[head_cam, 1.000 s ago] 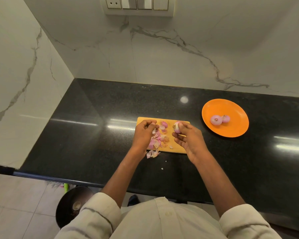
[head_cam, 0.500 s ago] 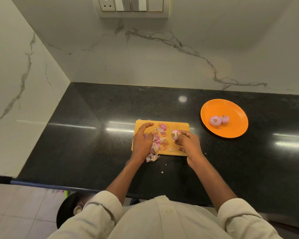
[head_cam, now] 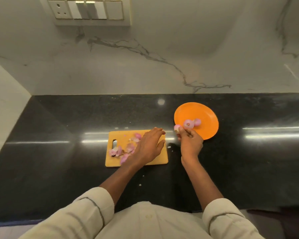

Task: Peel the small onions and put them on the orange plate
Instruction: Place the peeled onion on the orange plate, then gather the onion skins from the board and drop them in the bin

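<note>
My right hand [head_cam: 190, 142] pinches a small peeled onion [head_cam: 176, 128] at its fingertips, just left of the orange plate's [head_cam: 209, 114] near rim. Two peeled onions [head_cam: 188, 123] [head_cam: 197, 121] lie on that plate. My left hand [head_cam: 149, 145] hovers with fingers stretched out over the right part of the yellow cutting board [head_cam: 117, 135]. Pink onion skins [head_cam: 123, 150] are scattered over the board's left and middle, and one small pink piece [head_cam: 138, 135] sits near its far edge.
The board and plate sit on a black stone counter [head_cam: 59, 135] that ends at a marble wall behind and on the left. A switch panel [head_cam: 86, 10] is on the back wall. Small white bits [head_cam: 140, 184] lie on the counter near me.
My right hand has carried the onion from over the board rightward to the plate's edge. My left hand has let go of the skins and spread out over the board's right side.
</note>
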### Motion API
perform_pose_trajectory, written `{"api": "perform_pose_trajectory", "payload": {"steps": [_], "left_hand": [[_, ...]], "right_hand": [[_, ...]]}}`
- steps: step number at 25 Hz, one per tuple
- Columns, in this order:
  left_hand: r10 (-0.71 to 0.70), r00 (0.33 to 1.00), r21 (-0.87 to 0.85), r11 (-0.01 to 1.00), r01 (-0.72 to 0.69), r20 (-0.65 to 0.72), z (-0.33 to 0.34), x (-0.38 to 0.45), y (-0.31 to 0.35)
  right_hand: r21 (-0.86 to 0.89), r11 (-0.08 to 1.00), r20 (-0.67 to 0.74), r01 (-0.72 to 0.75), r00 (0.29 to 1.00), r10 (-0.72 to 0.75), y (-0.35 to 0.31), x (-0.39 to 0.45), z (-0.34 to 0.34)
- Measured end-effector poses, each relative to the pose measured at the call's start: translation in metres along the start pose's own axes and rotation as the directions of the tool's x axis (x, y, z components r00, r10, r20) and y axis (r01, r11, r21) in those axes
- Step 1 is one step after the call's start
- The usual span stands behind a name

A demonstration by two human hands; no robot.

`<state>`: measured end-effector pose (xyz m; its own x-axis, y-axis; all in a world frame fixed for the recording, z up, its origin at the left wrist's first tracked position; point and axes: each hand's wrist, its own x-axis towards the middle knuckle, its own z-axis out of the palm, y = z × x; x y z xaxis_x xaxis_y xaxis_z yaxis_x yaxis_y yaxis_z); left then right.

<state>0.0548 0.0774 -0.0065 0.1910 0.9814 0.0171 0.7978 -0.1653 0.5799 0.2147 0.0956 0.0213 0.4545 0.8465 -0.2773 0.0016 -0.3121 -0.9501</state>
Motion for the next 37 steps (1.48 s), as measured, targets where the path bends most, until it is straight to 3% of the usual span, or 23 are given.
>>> {"api": "perform_pose_trajectory", "payload": {"steps": [4, 8, 12, 15, 18, 21, 24, 26, 29, 31, 33, 37], "left_hand": [[0.001, 0.974, 0.224, 0.973, -0.053, 0.227, 0.028, 0.04, 0.027], [-0.047, 0.964, 0.356, 0.933, -0.051, 0.261, 0.038, 0.055, 0.037], [-0.047, 0.974, 0.319, 0.947, -0.027, 0.222, 0.037, 0.058, 0.035], [-0.032, 0.979, 0.157, 0.988, 0.001, 0.199, 0.039, 0.051, 0.025], [0.007, 0.995, 0.013, 1.0, -0.008, 0.099, 0.032, 0.025, 0.01], [-0.054, 0.992, -0.086, 0.995, 0.045, -0.113, 0.013, -0.012, -0.007], [-0.184, 0.945, -0.053, 0.983, 0.177, -0.271, -0.014, -0.055, -0.029], [-0.319, 0.903, -0.043, 0.946, 0.321, -0.289, -0.03, -0.082, -0.044], [-0.507, 0.852, -0.074, 0.862, 0.502, -0.133, -0.043, -0.108, -0.058], [-0.526, 0.85, -0.036, 0.85, 0.525, -0.027, -0.046, -0.111, -0.063], [-0.504, 0.863, -0.015, 0.863, 0.505, 0.024, -0.043, -0.11, -0.066], [-0.476, 0.879, 0.008, 0.879, 0.476, -0.023, -0.038, -0.103, -0.068]], "right_hand": [[-0.169, 0.985, -0.181, 0.012, 0.983, -0.043, -0.003, 0.045, -0.039], [-0.421, 0.903, -0.141, 0.083, 0.978, -0.155, -0.002, 0.072, -0.049], [-0.66, 0.732, -0.049, 0.167, 0.963, -0.265, 0.013, 0.085, -0.048], [-0.698, 0.684, 0.015, 0.213, 0.959, -0.283, 0.021, 0.089, -0.054], [-0.643, 0.726, 0.017, 0.244, 0.952, -0.305, 0.025, 0.083, -0.062], [-0.524, 0.777, -0.023, 0.35, 0.906, -0.423, 0.029, 0.06, -0.061], [-0.407, 0.724, 0.198, 0.557, 0.828, -0.525, 0.03, 0.026, -0.041], [-0.374, 0.703, 0.463, 0.605, 0.778, -0.423, 0.031, 0.002, -0.017], [-0.424, 0.606, 0.772, 0.673, 0.618, -0.146, 0.022, -0.023, 0.022], [-0.468, 0.465, 0.852, 0.752, 0.523, 0.013, 0.016, -0.026, 0.044], [-0.481, 0.376, 0.872, 0.792, 0.477, 0.112, 0.016, -0.026, 0.062], [-0.464, 0.38, 0.883, 0.8, 0.454, 0.121, 0.024, -0.028, 0.084]]}}
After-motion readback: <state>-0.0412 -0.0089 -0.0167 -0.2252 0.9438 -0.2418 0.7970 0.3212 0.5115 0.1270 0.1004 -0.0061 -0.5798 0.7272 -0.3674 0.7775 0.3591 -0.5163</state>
